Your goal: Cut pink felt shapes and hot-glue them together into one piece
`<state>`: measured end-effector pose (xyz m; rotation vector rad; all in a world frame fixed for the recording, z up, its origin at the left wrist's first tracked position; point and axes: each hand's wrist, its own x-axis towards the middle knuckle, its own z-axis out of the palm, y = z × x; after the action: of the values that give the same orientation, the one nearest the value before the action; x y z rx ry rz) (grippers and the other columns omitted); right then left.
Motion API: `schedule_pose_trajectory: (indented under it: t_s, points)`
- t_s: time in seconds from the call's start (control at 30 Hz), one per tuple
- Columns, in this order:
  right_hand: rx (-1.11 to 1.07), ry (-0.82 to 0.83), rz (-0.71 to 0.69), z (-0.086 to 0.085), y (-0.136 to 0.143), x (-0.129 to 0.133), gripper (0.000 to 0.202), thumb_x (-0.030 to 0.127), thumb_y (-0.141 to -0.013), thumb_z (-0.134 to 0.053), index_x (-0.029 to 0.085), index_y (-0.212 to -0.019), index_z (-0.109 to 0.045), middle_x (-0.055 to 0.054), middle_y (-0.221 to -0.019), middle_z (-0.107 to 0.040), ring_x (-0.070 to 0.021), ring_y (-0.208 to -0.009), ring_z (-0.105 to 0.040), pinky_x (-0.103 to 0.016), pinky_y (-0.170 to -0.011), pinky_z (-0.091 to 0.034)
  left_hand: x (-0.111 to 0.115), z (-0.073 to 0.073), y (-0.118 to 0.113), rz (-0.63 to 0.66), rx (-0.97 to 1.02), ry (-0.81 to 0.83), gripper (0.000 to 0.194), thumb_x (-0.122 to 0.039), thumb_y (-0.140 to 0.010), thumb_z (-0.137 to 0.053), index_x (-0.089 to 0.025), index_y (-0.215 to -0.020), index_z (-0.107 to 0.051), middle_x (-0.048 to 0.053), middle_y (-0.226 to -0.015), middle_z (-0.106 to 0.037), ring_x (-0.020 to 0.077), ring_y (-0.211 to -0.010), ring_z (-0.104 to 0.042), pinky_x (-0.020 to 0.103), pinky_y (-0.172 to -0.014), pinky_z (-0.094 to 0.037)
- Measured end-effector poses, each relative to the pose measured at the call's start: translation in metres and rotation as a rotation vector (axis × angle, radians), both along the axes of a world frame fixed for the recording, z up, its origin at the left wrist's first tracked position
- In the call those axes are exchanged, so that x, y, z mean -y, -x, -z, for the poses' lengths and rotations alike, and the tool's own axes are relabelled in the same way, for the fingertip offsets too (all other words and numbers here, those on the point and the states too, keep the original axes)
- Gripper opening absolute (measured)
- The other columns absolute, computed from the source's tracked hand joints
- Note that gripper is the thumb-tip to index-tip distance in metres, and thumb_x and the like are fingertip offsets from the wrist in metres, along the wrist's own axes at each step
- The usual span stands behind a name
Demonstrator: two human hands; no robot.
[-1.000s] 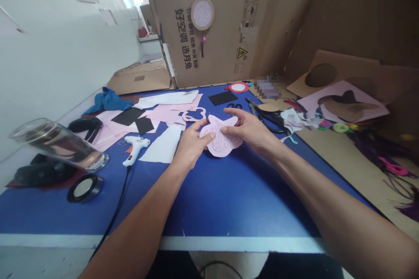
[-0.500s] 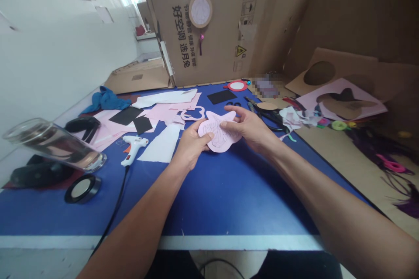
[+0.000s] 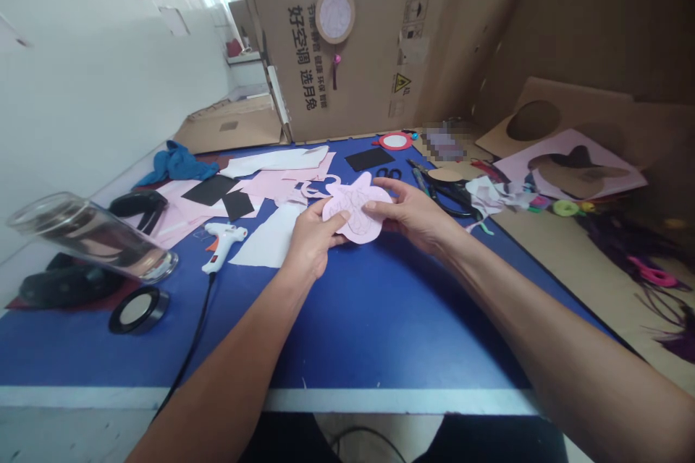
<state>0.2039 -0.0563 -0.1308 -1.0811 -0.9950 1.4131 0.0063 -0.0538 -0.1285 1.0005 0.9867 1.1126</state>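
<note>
A pink paper cutout point(image 3: 355, 213) with rounded lobes, two pointed tips at its top and a pattern of lines in its middle is held above the blue table point(image 3: 380, 318). My left hand point(image 3: 318, 231) pinches its left side, thumb on the front. On its right side, my right hand point(image 3: 407, 213) grips with thumb on the front and fingers behind. Just behind the cutout lies a pink paper outline piece point(image 3: 313, 189). To the left of my left hand is a white paper sheet point(image 3: 268, 239), partly covered by that hand.
A white glue gun point(image 3: 222, 246) with a black cord, a tilted-looking glass point(image 3: 92, 239) and a black tape roll point(image 3: 137, 309) are on the left. Farther back lie a blue cloth point(image 3: 177, 165) and black squares point(image 3: 209, 191). Pliers point(image 3: 420, 181) and paper scraps point(image 3: 491, 195) sit at right.
Both hands have turned the pink cutout slightly, so its tips point more up and to the right. It has also risen a little. My grip remains on both sides.
</note>
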Motion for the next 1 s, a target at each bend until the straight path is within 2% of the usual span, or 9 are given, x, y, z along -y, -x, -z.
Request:
schedule_pose_trajectory:
  t_s: [0.1,0.23,0.37,0.53,0.67,1.0]
  points:
    - [0.004,0.047,-0.027,0.001,0.002,0.001,0.064,0.022,-0.076,-0.096,0.027,-0.134,-0.071,-0.006,-0.107,-0.083,-0.0221,-0.089,-0.077,-0.036,-0.078,-0.064,-0.001,0.0,0.0,-0.072,0.063,0.01,0.032,-0.017,-0.084,-0.083,-0.017,-0.116,-0.078,0.014,-0.123,-0.083,0.0268,-0.099,-0.081,0.038,-0.082,-0.068]
    - [0.02,0.063,-0.054,0.004,0.004,0.002,0.061,0.017,-0.075,-0.094,0.028,-0.131,-0.074,-0.006,-0.107,-0.083,-0.0212,-0.088,-0.077,-0.033,-0.076,-0.063,-0.001,-0.002,-0.001,-0.065,0.082,0.032,0.028,-0.016,-0.087,-0.08,-0.016,-0.115,-0.078,0.014,-0.119,-0.084,0.0237,-0.091,-0.081,0.037,-0.081,-0.068]
    - [-0.035,0.097,-0.029,0.002,0.005,0.003,0.055,0.015,-0.075,-0.092,0.028,-0.125,-0.076,-0.005,-0.108,-0.083,-0.0185,-0.082,-0.075,-0.031,-0.073,-0.062,0.001,-0.004,-0.002,-0.017,0.082,0.071,0.031,-0.013,-0.087,-0.079,-0.017,-0.117,-0.078,0.013,-0.112,-0.085,0.0206,-0.084,-0.079,0.035,-0.08,-0.066]
    - [-0.07,0.142,-0.011,-0.001,0.005,0.003,0.045,0.013,-0.075,-0.091,0.026,-0.116,-0.078,-0.003,-0.096,-0.082,-0.0158,-0.072,-0.071,-0.029,-0.067,-0.061,0.002,-0.008,-0.004,-0.002,0.106,0.102,0.04,-0.004,-0.08,-0.075,-0.017,-0.118,-0.076,0.012,-0.115,-0.084,0.0198,-0.084,-0.079,0.033,-0.078,-0.064]
    - [-0.083,0.155,-0.013,-0.002,0.006,0.003,0.04,0.014,-0.079,-0.088,0.024,-0.117,-0.077,-0.004,-0.093,-0.082,-0.0147,-0.069,-0.069,-0.026,-0.064,-0.061,0.004,-0.009,-0.004,0.002,0.124,0.092,0.046,0.001,-0.076,-0.073,-0.017,-0.119,-0.076,0.012,-0.116,-0.083,0.0202,-0.086,-0.078,0.033,-0.078,-0.064]
    - [-0.067,0.163,-0.012,-0.006,0.01,0.006,0.033,0.011,-0.088,-0.081,0.022,-0.118,-0.074,-0.004,-0.092,-0.081,-0.0137,-0.069,-0.071,-0.024,-0.065,-0.061,0.005,-0.008,-0.005,-0.03,0.092,0.123,0.04,0.003,-0.081,-0.074,-0.017,-0.115,-0.077,0.01,-0.114,-0.084,0.0182,-0.082,-0.078,0.029,-0.073,-0.063]
